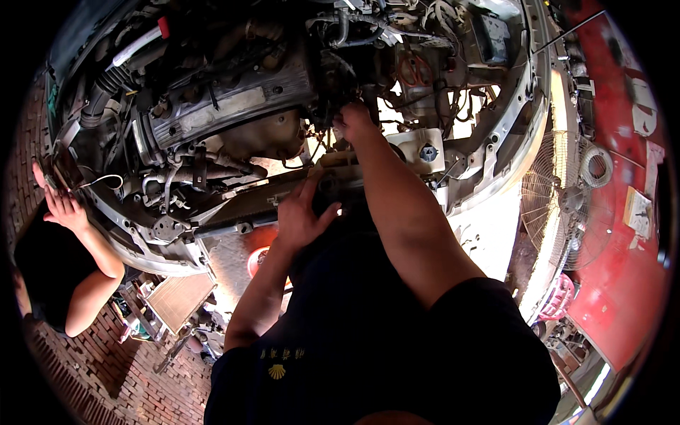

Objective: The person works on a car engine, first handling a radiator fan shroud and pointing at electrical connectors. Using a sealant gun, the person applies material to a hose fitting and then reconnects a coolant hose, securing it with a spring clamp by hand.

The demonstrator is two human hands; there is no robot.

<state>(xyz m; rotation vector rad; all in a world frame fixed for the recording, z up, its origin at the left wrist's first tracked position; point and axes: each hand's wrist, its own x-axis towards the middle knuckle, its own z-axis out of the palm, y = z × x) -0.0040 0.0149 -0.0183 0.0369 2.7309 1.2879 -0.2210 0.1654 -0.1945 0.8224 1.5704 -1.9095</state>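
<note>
An open car engine bay spreads out before me, its front bumper removed. My right hand (354,122) reaches down beside the engine (227,106), fingers curled closed among dark hoses and fittings; what they grip is hidden. On the front crossmember (248,211) rests my left hand (303,216), fingers stretched out and thumb apart, holding nothing. A whitish plastic reservoir (423,150) with a dark cap sits just right of my right forearm. The engine's grey cover lies left of my right hand, with a brownish metal shield (258,134) below it.
At the far left a co-worker's hand (67,211) rests on the car's edge. A large wire fan (567,198) stands at right beside a red panel (609,283). A radiator-like panel (180,301) lies on the brick floor (163,375), near scattered parts. A pink basket (558,297) sits below the fan.
</note>
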